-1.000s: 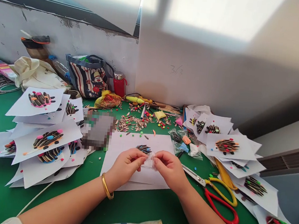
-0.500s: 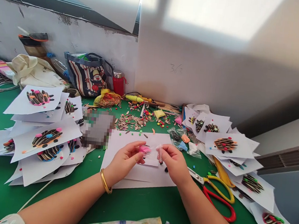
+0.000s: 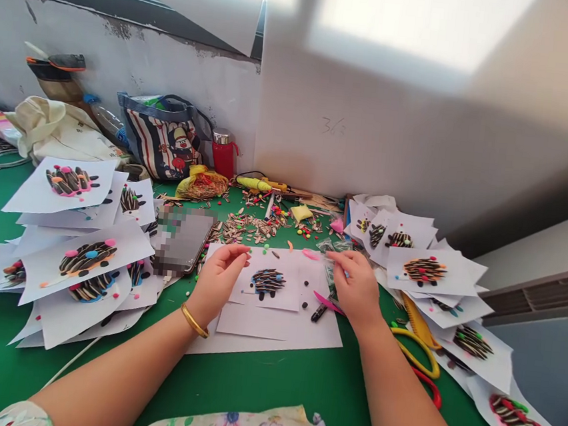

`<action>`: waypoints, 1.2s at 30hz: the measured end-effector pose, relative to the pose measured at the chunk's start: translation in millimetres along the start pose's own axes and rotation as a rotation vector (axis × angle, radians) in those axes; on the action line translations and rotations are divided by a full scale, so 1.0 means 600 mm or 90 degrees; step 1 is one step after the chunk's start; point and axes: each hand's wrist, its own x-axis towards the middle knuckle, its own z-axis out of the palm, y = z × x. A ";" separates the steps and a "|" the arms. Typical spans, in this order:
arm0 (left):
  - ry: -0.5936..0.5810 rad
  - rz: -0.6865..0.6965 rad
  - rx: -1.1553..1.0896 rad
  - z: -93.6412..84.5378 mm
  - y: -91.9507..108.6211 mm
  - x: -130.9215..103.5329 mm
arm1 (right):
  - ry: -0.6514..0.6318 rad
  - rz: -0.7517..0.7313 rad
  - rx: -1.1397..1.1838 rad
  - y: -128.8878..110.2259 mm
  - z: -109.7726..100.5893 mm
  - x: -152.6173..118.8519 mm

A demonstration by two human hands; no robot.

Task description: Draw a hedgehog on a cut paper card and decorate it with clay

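Observation:
A small white sheet bears a hedgehog figure (image 3: 267, 283) with dark striped sunflower seeds for spines, blue material beneath them and black feet. Just left of it, my left hand (image 3: 220, 274) is closed, thumb and fingertips pressed together; whatever lies between them is too small to make out. My right hand (image 3: 357, 284) is held right of the sheet, fingers reaching left beside clear plastic bags (image 3: 344, 245). A flat pink piece (image 3: 310, 254) lies near those fingertips. Under that hand are a pink blade-like tool (image 3: 326, 301) and a black pen-like object (image 3: 319, 312).
Hedgehog cards are stacked at left (image 3: 89, 258) and right (image 3: 416, 269). Yellow-and-red-handled scissors (image 3: 418, 353) lie by my right forearm. Loose sunflower seeds (image 3: 247, 226) and a phone (image 3: 191, 237) lie farther back. A striped bag (image 3: 158, 137) and red bottle (image 3: 224, 157) stand by the wall.
My hands have moved apart and away from me, uncovering the hedgehog figure. The pink material seen between them no longer shows there; a pink piece lies at the paper's back edge.

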 end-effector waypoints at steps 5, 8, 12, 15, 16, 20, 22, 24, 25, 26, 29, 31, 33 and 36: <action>-0.018 0.016 0.037 0.000 -0.009 0.002 | -0.136 -0.014 -0.321 -0.003 0.002 0.005; -0.037 0.027 0.047 0.003 -0.012 -0.003 | -0.148 -0.015 -0.343 -0.042 0.011 0.024; -0.052 0.034 0.057 0.006 -0.011 -0.010 | -0.325 -0.013 -0.359 -0.086 0.059 0.075; -0.052 0.050 0.058 0.006 -0.010 -0.011 | -0.360 0.012 -0.370 -0.093 0.103 0.115; -0.053 0.054 0.057 0.005 -0.011 -0.011 | -0.366 0.022 -0.370 -0.092 0.113 0.125; -0.052 0.061 0.048 0.004 -0.013 -0.012 | -0.365 0.038 -0.340 -0.101 0.106 0.137; -0.051 0.064 0.045 0.005 -0.013 -0.015 | -0.359 0.029 -0.300 -0.117 0.081 0.119; -0.078 0.059 0.034 0.007 -0.010 -0.022 | -0.373 0.009 -0.223 -0.138 0.053 0.086; -0.106 0.052 0.030 0.009 -0.008 -0.026 | -0.389 0.002 -0.099 -0.148 0.041 0.066; -0.137 0.043 0.028 0.011 -0.006 -0.030 | -0.401 0.005 0.004 -0.157 0.031 0.045; -0.200 0.017 0.038 0.017 0.003 -0.043 | -0.366 0.025 0.180 -0.168 0.018 -0.011; -0.210 0.004 0.038 0.020 0.008 -0.049 | -0.334 0.048 0.268 -0.165 0.018 -0.034; -0.217 -0.013 0.028 0.023 0.012 -0.052 | -0.312 0.062 0.334 -0.156 0.022 -0.047; -0.230 -0.034 0.021 0.026 0.015 -0.054 | -0.290 0.053 0.392 -0.146 0.026 -0.056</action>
